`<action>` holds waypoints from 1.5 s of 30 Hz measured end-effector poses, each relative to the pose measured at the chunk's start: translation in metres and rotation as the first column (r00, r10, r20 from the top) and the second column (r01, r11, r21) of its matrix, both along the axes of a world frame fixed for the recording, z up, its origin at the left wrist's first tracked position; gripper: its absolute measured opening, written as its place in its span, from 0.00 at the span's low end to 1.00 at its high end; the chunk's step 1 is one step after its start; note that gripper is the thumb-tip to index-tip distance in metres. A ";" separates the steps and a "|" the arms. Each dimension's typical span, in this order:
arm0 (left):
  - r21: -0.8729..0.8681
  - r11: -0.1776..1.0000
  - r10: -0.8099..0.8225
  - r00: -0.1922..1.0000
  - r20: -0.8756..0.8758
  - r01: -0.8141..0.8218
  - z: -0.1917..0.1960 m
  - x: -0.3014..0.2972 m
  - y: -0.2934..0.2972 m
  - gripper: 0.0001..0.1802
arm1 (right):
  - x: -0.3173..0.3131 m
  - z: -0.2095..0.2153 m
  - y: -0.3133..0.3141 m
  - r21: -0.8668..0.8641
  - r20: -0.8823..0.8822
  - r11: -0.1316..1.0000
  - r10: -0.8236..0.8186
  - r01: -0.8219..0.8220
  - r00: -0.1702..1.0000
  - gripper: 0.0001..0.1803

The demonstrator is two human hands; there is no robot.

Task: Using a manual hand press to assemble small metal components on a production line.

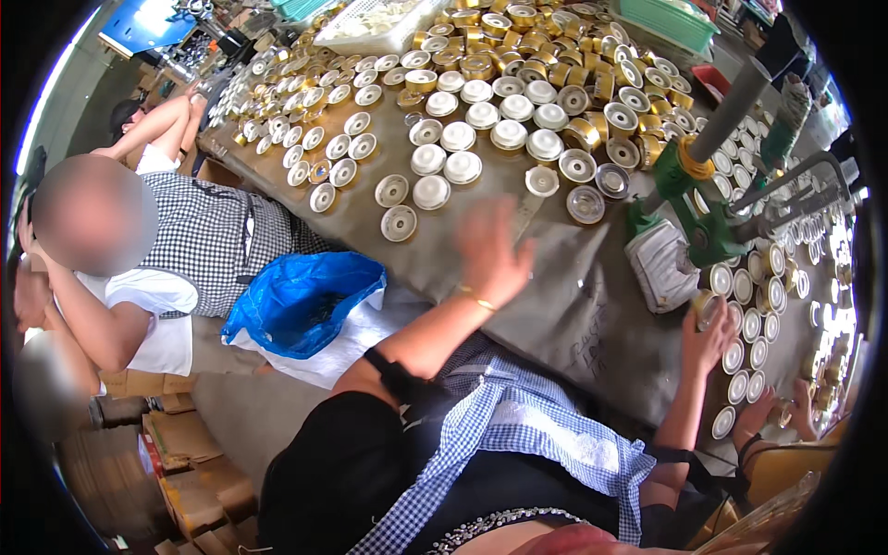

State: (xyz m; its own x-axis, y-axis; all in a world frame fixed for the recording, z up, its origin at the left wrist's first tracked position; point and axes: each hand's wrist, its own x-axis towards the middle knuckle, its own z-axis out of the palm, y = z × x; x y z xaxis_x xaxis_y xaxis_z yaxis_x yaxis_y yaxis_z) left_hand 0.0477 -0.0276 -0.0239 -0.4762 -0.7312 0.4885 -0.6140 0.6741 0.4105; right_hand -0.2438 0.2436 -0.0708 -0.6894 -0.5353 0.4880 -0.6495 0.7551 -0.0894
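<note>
My left hand (490, 254) is over the near part of the table, smeared by motion, its fingers too blurred to read. Just beyond it lie a round white-topped cap (541, 181) and a grey strip-like thing (525, 215). My right hand (710, 338) is at the right, beside the green press, with its fingers closed around a gold-sided round cap (707, 309). Rows of white-faced caps (733, 355) lie right beside that hand. In front of my left hand stand several white caps (462, 167) in loose rows.
A green hand press (689, 199) with a grey post rises at the right, a white wrapped block (661, 266) against it. Gold caps (476, 65) are heaped at the back. A blue bag (310, 301) and a seated person (217, 217) are left; another person's hand (754, 416) is lower right.
</note>
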 end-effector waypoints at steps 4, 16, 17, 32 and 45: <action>-0.073 0.863 0.504 0.858 0.097 -0.499 -0.020 0.086 -0.060 0.57 | 0.003 0.003 -0.006 0.043 -0.087 0.987 -0.153 0.157 0.984 0.36; -0.055 0.992 0.125 0.937 0.326 -0.113 -0.025 0.052 -0.084 0.32 | 0.116 0.030 -0.042 -0.395 0.053 0.833 0.442 -0.388 0.895 0.27; -0.099 0.995 0.049 0.963 0.267 -0.024 -0.034 0.047 -0.070 0.30 | 0.126 0.032 -0.045 -0.457 0.268 0.814 0.511 -0.359 0.817 0.28; 0.618 -0.172 -0.199 0.587 -0.785 0.767 0.056 -0.013 0.055 0.35 | 0.152 0.089 -0.067 -0.674 0.644 0.702 0.711 -0.231 0.282 0.38; 0.619 0.006 -0.128 0.614 -0.778 0.785 0.054 -0.016 0.063 0.28 | 0.149 0.105 -0.071 -0.798 0.512 0.577 0.802 -0.175 0.307 0.34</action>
State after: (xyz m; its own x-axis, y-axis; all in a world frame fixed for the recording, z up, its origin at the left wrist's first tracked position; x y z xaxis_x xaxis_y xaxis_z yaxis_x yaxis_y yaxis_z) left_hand 0.0317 0.0355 0.0305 -0.9033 -0.4279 -0.0309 0.1216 -0.3243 0.9381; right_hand -0.0950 0.1723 0.0345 -0.5745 -0.7858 0.2293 -0.2485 -0.0996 -0.9635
